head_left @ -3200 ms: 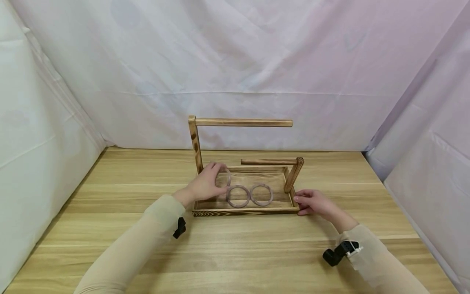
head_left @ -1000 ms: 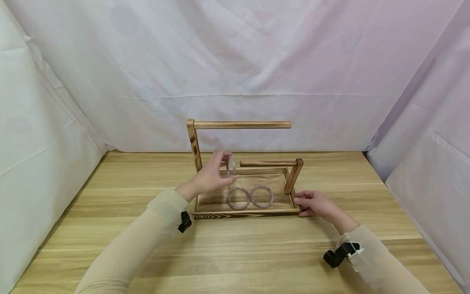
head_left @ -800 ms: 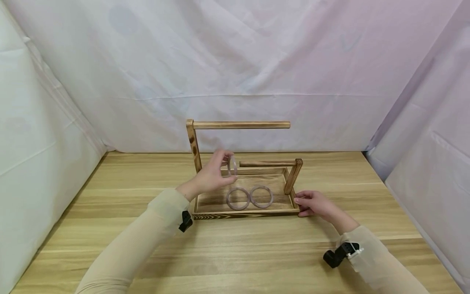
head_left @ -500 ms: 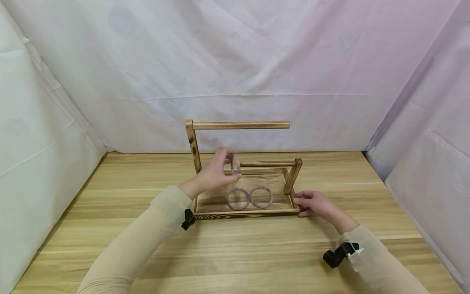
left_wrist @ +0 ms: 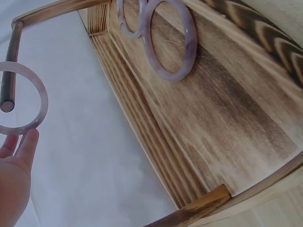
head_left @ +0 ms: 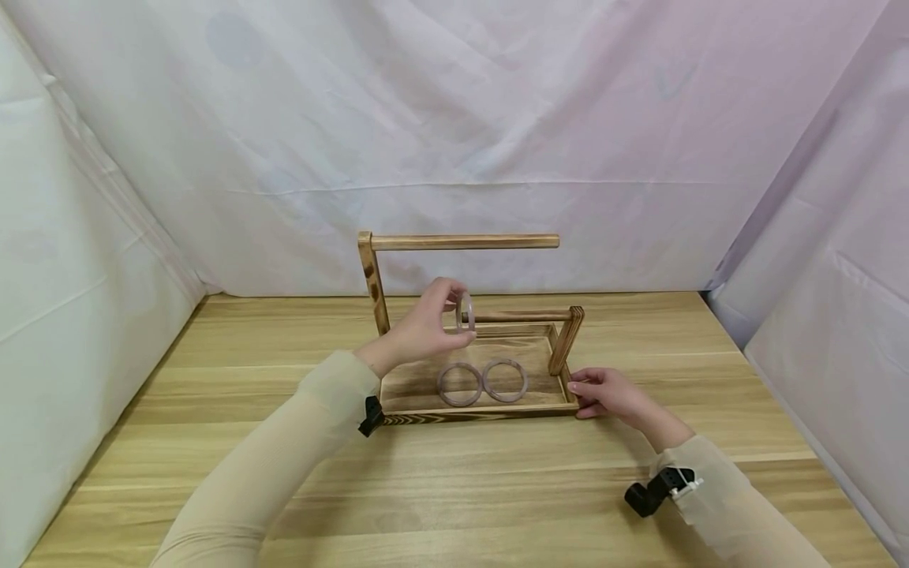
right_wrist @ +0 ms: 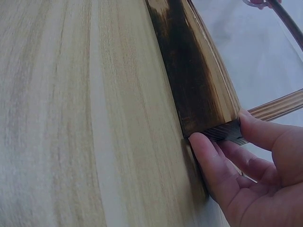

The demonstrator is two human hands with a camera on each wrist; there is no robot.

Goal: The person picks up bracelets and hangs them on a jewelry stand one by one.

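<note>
In the head view my left hand (head_left: 429,322) pinches a pale lilac bangle (left_wrist: 44,99) between thumb and fingers. The bangle is upright at the free left end of the lower wooden bar (head_left: 521,316). Seen from the left wrist, the bar's tip lies inside the ring's opening. That bar belongs to a wooden stand (head_left: 415,390) with a shallow tray base. Two similar bangles, one left (head_left: 460,403) and one right (head_left: 507,399), lie side by side in the tray. My right hand (head_left: 612,394) grips the stand's front right corner with thumb and fingers.
A longer, higher bar (head_left: 465,242) runs rightward from a tall post (head_left: 373,284) at the stand's left. The stand rests on a wood-grain table (head_left: 483,489). White cloth (head_left: 454,142) hangs behind and at both sides.
My left hand has lifted the bangle from the tray's left part, turned it upright and moved it right to the lower bar's tip. The right hand stays at the corner.
</note>
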